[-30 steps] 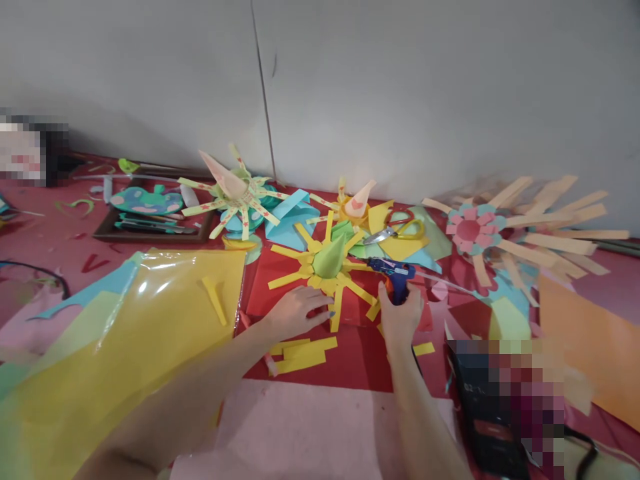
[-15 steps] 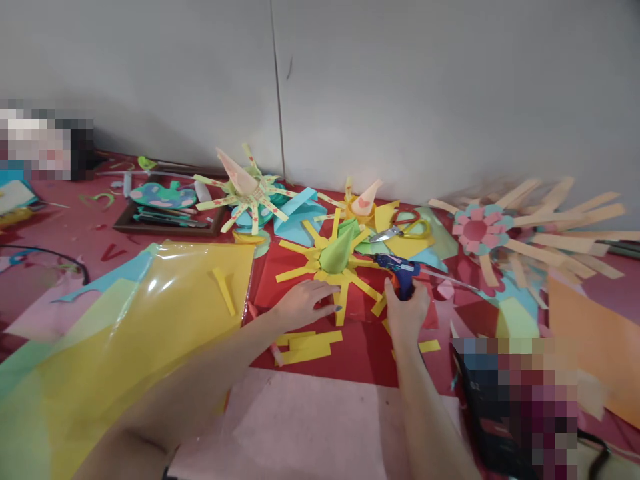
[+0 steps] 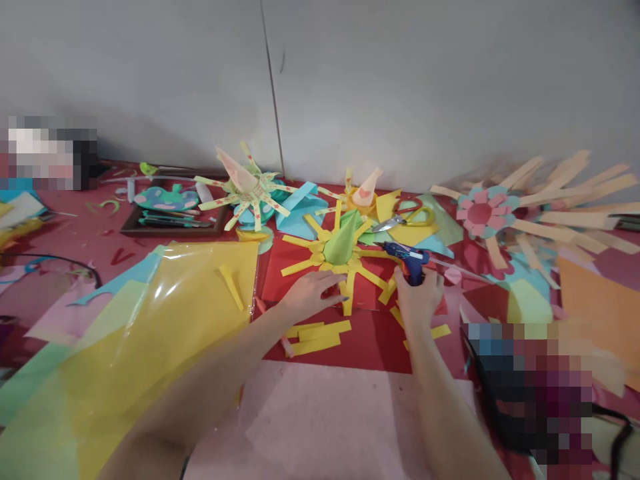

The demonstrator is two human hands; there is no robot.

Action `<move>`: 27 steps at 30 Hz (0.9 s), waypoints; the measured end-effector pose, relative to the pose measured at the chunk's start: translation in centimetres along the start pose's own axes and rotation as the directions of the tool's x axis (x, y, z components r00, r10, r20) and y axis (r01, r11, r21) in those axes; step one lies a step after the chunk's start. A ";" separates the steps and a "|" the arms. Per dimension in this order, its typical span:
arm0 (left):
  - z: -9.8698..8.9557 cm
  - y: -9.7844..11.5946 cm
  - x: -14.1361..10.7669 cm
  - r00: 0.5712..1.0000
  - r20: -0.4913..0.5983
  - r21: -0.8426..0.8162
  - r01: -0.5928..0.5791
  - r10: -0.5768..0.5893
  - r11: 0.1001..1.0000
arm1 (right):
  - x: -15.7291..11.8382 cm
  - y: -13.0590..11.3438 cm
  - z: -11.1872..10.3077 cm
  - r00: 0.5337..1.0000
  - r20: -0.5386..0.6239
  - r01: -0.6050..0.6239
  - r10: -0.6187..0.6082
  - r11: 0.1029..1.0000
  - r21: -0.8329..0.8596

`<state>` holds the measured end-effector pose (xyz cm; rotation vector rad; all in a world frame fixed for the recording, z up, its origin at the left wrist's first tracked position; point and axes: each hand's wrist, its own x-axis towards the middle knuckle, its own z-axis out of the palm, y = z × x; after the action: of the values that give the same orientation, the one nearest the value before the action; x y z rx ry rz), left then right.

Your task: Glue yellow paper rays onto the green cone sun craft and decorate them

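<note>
Head view: your right hand [image 3: 421, 295] grips the glue gun [image 3: 412, 256], right of centre, covering its lower handle; your left hand [image 3: 310, 293] meets the paper flower [image 3: 340, 248], centre, grip indeterminable.

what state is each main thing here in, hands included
Yellow paper flower with green paper cone: spread out, cone pointing up
Dark blue plastic glue gun: held, nozzle toward that flower
Right hand: gripping the glue gun
Left hand: fingers apart by a yellow paper petal, contact unclear
Red-and-yellow-handled metal scissors: lying unheld
Loose yellow paper strips: some overlapping
Dark brown rectangular tray: holding slim items
</note>
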<state>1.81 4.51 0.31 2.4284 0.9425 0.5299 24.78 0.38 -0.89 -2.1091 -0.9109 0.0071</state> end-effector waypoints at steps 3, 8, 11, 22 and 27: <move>0.0 -0.1 0.1 0.998 -0.051 0.009 -0.020 0.020 1.000 | 0.2 0.2 0.0 1.000 0.012 -0.021 0.021 1.000 -0.003; 0.0 -0.3 0.2 0.991 -0.133 -0.043 0.029 -0.034 0.999 | 0.3 0.2 0.0 0.999 0.026 -0.039 0.040 0.999 -0.026; 0.1 -0.4 0.3 0.988 -0.143 -0.047 0.056 -0.062 0.997 | 0.3 0.2 0.1 0.999 0.025 -0.035 0.036 0.999 -0.040; -0.2 0.0 0.3 0.970 -0.229 0.016 0.088 -0.082 0.996 | 0.2 0.4 0.2 0.999 0.026 0.035 -0.032 0.992 -0.120; -0.2 0.1 0.5 0.978 -0.134 0.035 0.165 -0.159 0.986 | 0.1 0.4 0.2 0.999 0.028 0.036 -0.033 0.992 -0.117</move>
<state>2.12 4.86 0.58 2.3530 1.2078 0.6196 25.03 0.47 -1.27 -2.2060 -0.9841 -0.0378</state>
